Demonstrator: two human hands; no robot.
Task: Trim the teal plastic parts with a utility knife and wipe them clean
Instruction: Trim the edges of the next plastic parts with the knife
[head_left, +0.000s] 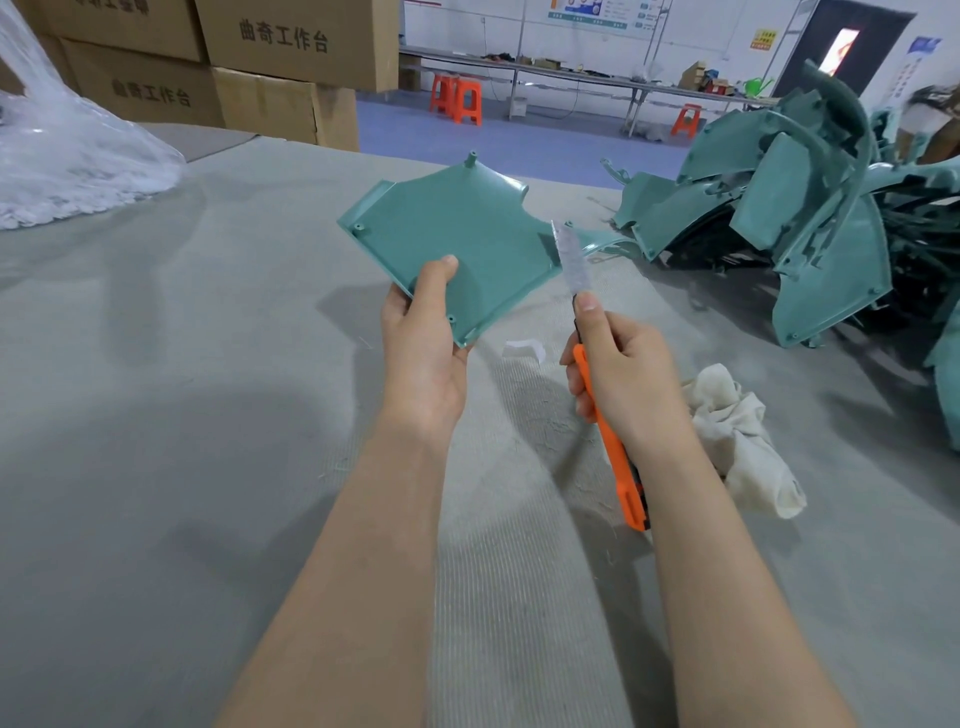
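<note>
My left hand (423, 343) grips a flat teal plastic part (457, 234) by its near corner, thumb on top, and holds it above the table. My right hand (621, 374) grips an orange utility knife (613, 441). The thumb presses along the knife's spine. Its long blade (570, 254) points up and away, close beside the part's right edge. A crumpled white cloth (737, 431) lies on the table just right of my right forearm.
A heap of teal plastic parts (810, 208) fills the right side of the grey fabric-covered table (182, 389). A clear plastic bag (62, 145) sits at far left, cardboard boxes (260, 67) behind it. A small white scrap (524, 348) lies between my hands.
</note>
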